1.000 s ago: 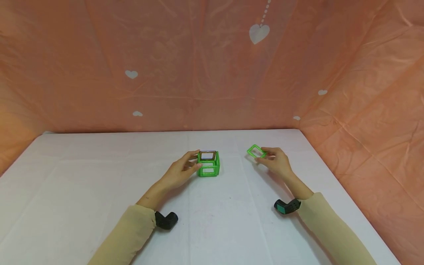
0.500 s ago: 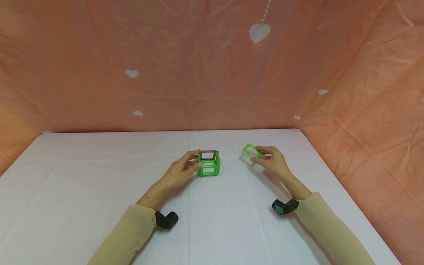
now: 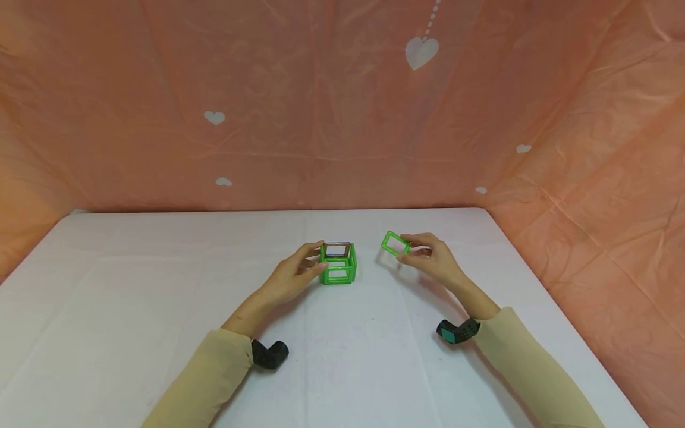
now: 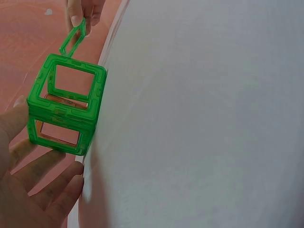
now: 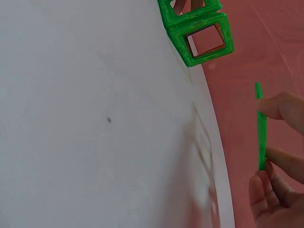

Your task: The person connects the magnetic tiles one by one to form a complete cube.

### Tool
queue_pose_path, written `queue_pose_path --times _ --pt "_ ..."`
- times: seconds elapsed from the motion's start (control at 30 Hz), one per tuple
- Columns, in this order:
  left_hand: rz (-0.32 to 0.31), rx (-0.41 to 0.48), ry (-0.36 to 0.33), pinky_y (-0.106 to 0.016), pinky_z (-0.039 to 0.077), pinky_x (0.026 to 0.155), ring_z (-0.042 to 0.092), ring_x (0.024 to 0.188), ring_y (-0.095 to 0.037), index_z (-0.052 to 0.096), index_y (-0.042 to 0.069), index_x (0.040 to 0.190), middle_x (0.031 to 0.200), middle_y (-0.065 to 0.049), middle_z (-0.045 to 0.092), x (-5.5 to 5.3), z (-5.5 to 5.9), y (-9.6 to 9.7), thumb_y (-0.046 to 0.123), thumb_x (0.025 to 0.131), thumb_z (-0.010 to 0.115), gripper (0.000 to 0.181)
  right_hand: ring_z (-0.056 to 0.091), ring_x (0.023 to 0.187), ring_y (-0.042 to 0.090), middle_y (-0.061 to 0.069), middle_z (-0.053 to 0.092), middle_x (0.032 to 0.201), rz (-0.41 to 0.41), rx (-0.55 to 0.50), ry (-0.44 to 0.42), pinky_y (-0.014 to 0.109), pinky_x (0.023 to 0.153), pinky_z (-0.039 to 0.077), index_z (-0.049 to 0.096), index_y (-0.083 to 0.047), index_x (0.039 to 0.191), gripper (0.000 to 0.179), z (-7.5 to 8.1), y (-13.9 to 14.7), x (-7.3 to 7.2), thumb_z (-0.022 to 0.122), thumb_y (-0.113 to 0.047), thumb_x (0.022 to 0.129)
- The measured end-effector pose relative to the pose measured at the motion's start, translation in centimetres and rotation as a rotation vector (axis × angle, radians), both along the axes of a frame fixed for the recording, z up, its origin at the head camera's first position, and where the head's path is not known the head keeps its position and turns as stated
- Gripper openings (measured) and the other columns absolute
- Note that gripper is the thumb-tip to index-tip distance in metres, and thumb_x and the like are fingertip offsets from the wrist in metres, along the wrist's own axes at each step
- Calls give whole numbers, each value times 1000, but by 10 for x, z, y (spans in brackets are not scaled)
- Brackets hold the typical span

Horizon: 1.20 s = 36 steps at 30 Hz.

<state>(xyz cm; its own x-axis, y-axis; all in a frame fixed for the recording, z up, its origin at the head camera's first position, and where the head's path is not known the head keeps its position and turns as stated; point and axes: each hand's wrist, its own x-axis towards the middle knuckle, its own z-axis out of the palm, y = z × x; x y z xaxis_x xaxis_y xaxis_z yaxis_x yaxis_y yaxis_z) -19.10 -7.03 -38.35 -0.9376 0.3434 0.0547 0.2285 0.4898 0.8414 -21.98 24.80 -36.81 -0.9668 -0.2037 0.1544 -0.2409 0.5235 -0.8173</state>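
Observation:
A small cube-shaped frame of green magnetic tiles [image 3: 338, 282] stands on the white table, with one brownish tile frame showing at its upper part. My left hand [image 3: 286, 279] grips its left side, thumb at the front and fingers behind. In the left wrist view the cube [image 4: 61, 114] has open windows, and the thumb and fingers are at its edges. To the right, my right hand [image 3: 433, 258] pinches one loose green square tile [image 3: 389, 250] by its edge, raised over the table and apart from the cube. The right wrist view shows this tile [image 5: 261, 128] edge-on between thumb and fingers.
A white cloth [image 3: 160, 285] covers the table. Orange sheeting with pale hearts [image 3: 299, 119] hangs behind and along the right side. Black wrist-worn devices [image 3: 270, 355] sit on both wrists by the beige sleeves.
My right hand has moved left with the green magnetic tile, bringing it nearer the cube. The left hand and the cube stay practically in place.

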Motion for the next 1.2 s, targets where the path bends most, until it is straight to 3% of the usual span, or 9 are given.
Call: queue_pose_path --times 0.23,0.43,0.8,1.2 --pt "4 -4 -3 -53 45 97 60 112 -37 37 17 146 127 -22 60 -1 0 1 29 98 55 52 55 107 27 18 57 122 79 -36 42 18 83 48 63 -1 125 47 -1 -4 -2 75 -8 80" --pt "4 -6 -1 -53 45 96 61 111 -37 37 17 146 127 -22 60 -1 1 0 29 98 55 52 55 106 21 18 57 122 159 -58 57 20 87 49 62 0 125 48 -3 -9 -4 76 -5 80" --pt "6 -14 8 -54 45 96 61 111 -38 37 15 146 127 -23 60 0 -1 0 29 98 55 52 51 110 21 18 57 123 215 -70 62 24 88 50 62 1 125 48 -2 -21 -4 76 -2 79" --pt "12 -6 -3 -53 45 98 60 112 -38 38 16 146 126 -22 60 -1 0 1 29 98 55 52 51 116 26 13 56 125 321 -8 88 38 96 48 61 -3 128 50 6 -34 -7 76 -5 80"
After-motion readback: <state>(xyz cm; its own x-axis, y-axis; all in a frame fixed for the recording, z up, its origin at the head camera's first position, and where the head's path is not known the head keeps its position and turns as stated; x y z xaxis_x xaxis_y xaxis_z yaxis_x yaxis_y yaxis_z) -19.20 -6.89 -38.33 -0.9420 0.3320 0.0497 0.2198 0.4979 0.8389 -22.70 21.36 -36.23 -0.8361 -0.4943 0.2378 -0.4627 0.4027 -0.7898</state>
